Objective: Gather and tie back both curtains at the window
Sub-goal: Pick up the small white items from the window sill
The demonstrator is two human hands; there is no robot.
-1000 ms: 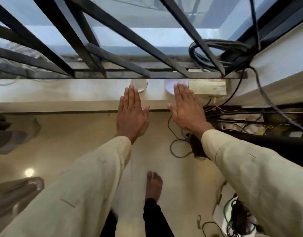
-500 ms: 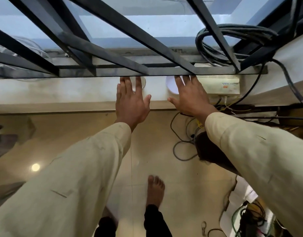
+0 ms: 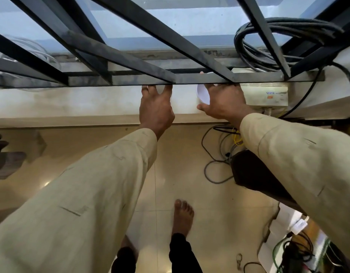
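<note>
No curtain shows in this view. My left hand (image 3: 155, 109) reaches forward over the pale window sill (image 3: 71, 103), fingers spread, its tips hidden behind the lower bar of the dark window grille (image 3: 142, 79). My right hand (image 3: 222, 103) lies beside it on the sill, fingers spread too, partly over a white round disc (image 3: 202, 93), with its tips also under the bar. Neither hand holds anything. Both arms wear beige sleeves.
A cream box (image 3: 268, 94) sits on the sill right of my right hand. A coil of black cable (image 3: 272, 46) hangs on the grille above it. Loose cables (image 3: 213, 154) trail on the tiled floor. My bare foot (image 3: 183, 215) stands below.
Both hands have moved forward across the sill to the grille's lower bar, and their fingers have spread. The view has tipped closer to the window.
</note>
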